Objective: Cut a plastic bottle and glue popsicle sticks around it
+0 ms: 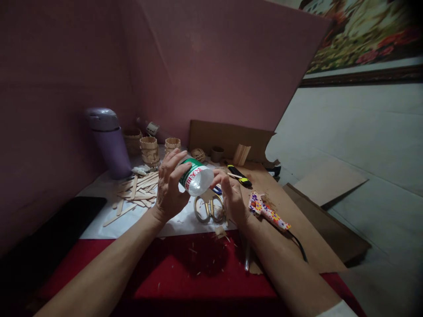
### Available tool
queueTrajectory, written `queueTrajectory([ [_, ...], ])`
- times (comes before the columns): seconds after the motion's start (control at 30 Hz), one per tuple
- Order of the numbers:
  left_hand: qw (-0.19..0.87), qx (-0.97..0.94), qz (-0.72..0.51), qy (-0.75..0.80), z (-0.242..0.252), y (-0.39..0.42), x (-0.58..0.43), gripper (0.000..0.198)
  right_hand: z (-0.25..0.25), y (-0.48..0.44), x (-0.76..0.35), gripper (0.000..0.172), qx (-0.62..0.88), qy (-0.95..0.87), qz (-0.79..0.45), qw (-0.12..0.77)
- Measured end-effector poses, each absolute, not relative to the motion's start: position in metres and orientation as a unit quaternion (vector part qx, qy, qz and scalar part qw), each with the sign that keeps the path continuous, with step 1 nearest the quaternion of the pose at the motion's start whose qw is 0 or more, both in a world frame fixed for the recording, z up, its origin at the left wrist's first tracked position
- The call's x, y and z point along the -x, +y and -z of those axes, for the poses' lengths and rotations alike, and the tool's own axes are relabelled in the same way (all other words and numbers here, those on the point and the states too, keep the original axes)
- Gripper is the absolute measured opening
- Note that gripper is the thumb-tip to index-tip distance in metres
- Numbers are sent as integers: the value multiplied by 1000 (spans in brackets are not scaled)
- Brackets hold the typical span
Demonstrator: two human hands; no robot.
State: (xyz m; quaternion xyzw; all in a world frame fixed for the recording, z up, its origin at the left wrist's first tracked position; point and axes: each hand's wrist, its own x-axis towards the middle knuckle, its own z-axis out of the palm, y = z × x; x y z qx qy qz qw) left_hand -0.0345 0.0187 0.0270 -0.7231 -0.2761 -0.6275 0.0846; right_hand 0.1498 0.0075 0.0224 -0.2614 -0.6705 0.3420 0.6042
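Observation:
A cut piece of clear plastic bottle (pixel 197 177) with a green label is held up over the table, its open end facing right and toward me. The fingers of my left hand (pixel 172 185) wrap round its left side. At the right rim, my right hand (pixel 230 193) has its fingertips curled, touching or nearly touching the edge. A thin wooden stick (pixel 235 175) shows just beyond my right fingers. Below the bottle piece, scissors (pixel 209 208) with gold-coloured handles lie between my hands.
Wooden sticks (pixel 132 193) are heaped at the left, near a purple bottle (pixel 113 147) and stick-covered cups (pixel 149 151). A yellow-black cutter (pixel 239 175) and a flowered glue gun (pixel 269 213) with a black cord lie on cardboard (pixel 297 229) at the right.

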Motion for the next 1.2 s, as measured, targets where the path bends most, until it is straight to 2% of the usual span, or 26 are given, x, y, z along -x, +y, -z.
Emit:
queueTrajectory([
  [0.17, 127, 724, 605, -305, -26, 20, 40, 38, -26, 6, -148, 49, 267, -693, -405, 534],
  [0.37, 251, 752, 558, -246, -26, 19, 39, 46, -29, 2, -140, 35, 325, -659, -439, 517],
  [0.5, 289, 747, 548, -242, -27, 19, 37, 47, -26, 1, -136, 30, 320, -630, -474, 525],
  [0.57, 297, 743, 548, -244, -26, 21, 37, 49, -27, 1, -136, 32, 311, -626, -479, 531],
  [0.7, 304, 727, 561, -254, -26, 24, 39, 55, -32, -1, -137, 49, 301, -620, -481, 542],
  [0.8, 305, 722, 560, -267, -25, 25, 40, 55, -34, -2, -138, 55, 305, -616, -471, 553],
  [0.9, 305, 725, 554, -272, -25, 25, 40, 54, -34, 0, -138, 51, 322, -646, -436, 538],
  [1.07, 305, 737, 537, -274, -25, 23, 38, 53, -30, 3, -139, 33, 335, -648, -428, 533],
  [1.2, 273, 734, 543, -302, -24, 25, 38, 52, -31, 4, -141, 30, 322, -644, -431, 544],
])
